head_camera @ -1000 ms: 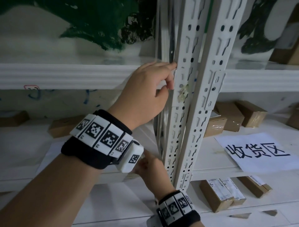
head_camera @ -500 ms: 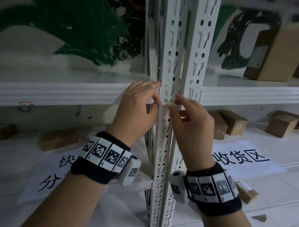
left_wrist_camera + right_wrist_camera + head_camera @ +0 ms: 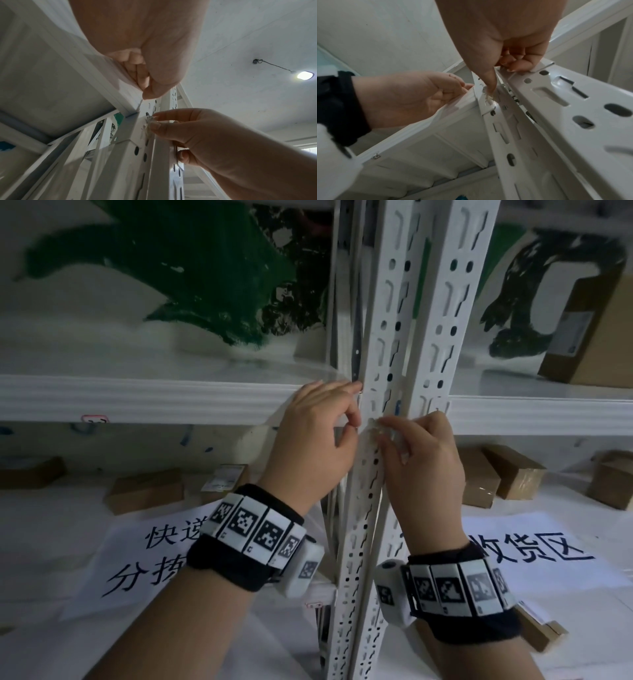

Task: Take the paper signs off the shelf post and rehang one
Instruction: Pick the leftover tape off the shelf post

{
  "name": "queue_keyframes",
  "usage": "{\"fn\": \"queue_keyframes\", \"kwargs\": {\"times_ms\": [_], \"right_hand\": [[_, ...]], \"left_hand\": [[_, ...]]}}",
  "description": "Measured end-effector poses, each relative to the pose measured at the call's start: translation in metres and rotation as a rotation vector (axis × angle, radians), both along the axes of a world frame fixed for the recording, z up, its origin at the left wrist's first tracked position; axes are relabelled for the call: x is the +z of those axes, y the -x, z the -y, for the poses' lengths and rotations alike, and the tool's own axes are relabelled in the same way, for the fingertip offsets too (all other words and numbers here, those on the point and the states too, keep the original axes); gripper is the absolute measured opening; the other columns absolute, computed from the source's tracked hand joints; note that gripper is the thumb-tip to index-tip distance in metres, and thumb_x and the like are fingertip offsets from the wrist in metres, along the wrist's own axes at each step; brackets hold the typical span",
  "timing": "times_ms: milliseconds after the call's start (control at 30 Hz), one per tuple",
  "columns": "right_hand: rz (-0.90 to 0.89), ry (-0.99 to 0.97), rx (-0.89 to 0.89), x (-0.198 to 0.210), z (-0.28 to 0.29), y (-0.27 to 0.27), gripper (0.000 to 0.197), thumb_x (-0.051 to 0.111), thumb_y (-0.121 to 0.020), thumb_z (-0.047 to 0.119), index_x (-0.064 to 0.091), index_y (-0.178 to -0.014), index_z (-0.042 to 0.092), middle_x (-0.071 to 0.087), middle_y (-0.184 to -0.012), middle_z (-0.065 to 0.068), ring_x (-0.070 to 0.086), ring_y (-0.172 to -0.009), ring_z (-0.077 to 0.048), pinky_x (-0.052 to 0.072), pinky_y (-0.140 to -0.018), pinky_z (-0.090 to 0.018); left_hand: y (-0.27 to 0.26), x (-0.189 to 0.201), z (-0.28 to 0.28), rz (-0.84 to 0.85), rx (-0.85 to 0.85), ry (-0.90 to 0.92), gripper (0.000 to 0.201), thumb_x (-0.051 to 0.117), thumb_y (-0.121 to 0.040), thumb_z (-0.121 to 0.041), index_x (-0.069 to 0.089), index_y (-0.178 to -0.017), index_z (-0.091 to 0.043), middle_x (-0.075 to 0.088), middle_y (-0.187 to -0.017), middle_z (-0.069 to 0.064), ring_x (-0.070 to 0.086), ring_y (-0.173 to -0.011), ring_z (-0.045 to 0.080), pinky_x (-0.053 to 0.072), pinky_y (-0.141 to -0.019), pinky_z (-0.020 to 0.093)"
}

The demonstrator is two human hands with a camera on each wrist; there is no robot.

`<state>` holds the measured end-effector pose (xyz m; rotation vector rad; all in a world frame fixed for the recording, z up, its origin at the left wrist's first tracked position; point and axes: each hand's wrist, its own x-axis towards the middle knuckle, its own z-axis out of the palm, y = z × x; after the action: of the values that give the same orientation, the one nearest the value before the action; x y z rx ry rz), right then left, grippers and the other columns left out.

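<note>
Two white perforated shelf posts [image 3: 380, 344] stand side by side at the centre. A crumpled scrap of clear tape [image 3: 373, 429] clings to the left post at shelf-beam height. My right hand [image 3: 416, 446] pinches this tape scrap [image 3: 148, 120] between thumb and forefinger [image 3: 489, 86]. My left hand [image 3: 325, 426] holds the end of the shelf beam [image 3: 137, 402] beside the post, fingers curled [image 3: 452, 86]. Two paper signs with black characters lie flat on the lower shelf, one left [image 3: 150, 563] and one right [image 3: 541, 546] of the posts.
Small cardboard boxes [image 3: 145, 494] sit at the back of the lower shelf on both sides. A larger box [image 3: 589, 326] stands on the upper shelf at right. A green and black mural covers the wall behind. A ceiling lamp [image 3: 305, 75] glows above.
My right hand rose from low beside the post to the tape scrap and now pinches it. The left hand stayed at the beam end.
</note>
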<state>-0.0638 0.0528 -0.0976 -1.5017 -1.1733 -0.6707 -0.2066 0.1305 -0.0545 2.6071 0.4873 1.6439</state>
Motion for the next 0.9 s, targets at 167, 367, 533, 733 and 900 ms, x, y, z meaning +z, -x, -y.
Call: {"fn": "queue_keyframes", "kwargs": {"times_ms": [167,367,533,733,900], "right_hand": [[0.006,0.041,-0.016,-0.001,-0.004,0.003,0.016,0.072,-0.098,0.018,0.077,-0.113,0.017,0.054,-0.108,-0.004,0.059,-0.080,-0.018,0.044,-0.058,-0.026],[-0.020,0.061,0.049,-0.005,0.001,0.003,0.016,0.070,-0.098,0.017,0.071,-0.113,0.019,0.051,-0.114,-0.003,0.059,-0.085,-0.021,0.055,-0.063,-0.037],[-0.017,0.065,0.065,-0.005,0.003,0.007,0.044,0.073,-0.096,0.018,0.064,-0.139,0.024,0.047,-0.114,-0.001,0.057,-0.087,-0.018,0.051,-0.072,-0.030],[0.042,-0.038,-0.017,-0.017,-0.009,0.012,0.031,0.076,-0.096,0.011,0.073,-0.128,0.012,0.053,-0.114,-0.010,0.056,-0.094,-0.020,0.046,-0.081,-0.023],[0.097,0.001,-0.041,-0.038,-0.007,0.015,0.036,0.079,-0.093,0.010,0.072,-0.129,0.008,0.054,-0.113,-0.014,0.055,-0.102,-0.029,0.051,-0.092,-0.040]], "left_hand": [[-0.001,0.000,-0.002,0.017,0.003,-0.008,0.014,0.069,-0.084,-0.002,0.064,-0.082,-0.015,0.066,-0.136,0.001,0.055,-0.133,0.013,0.033,-0.120,0.039],[-0.003,0.000,-0.002,0.033,0.010,-0.023,0.013,0.069,-0.084,-0.001,0.065,-0.083,-0.014,0.067,-0.135,0.001,0.056,-0.132,0.013,0.032,-0.120,0.039],[-0.003,-0.001,-0.001,0.036,0.012,-0.023,0.013,0.069,-0.083,-0.001,0.065,-0.082,-0.013,0.066,-0.135,0.001,0.056,-0.132,0.013,0.032,-0.120,0.038],[-0.003,-0.001,-0.002,0.037,0.013,-0.027,0.012,0.069,-0.083,-0.003,0.065,-0.082,-0.014,0.066,-0.136,0.000,0.056,-0.132,0.012,0.030,-0.121,0.034],[-0.003,-0.001,0.000,0.042,0.018,-0.022,0.010,0.069,-0.083,-0.005,0.064,-0.082,-0.014,0.066,-0.136,-0.001,0.055,-0.132,0.011,0.029,-0.122,0.033]]}}
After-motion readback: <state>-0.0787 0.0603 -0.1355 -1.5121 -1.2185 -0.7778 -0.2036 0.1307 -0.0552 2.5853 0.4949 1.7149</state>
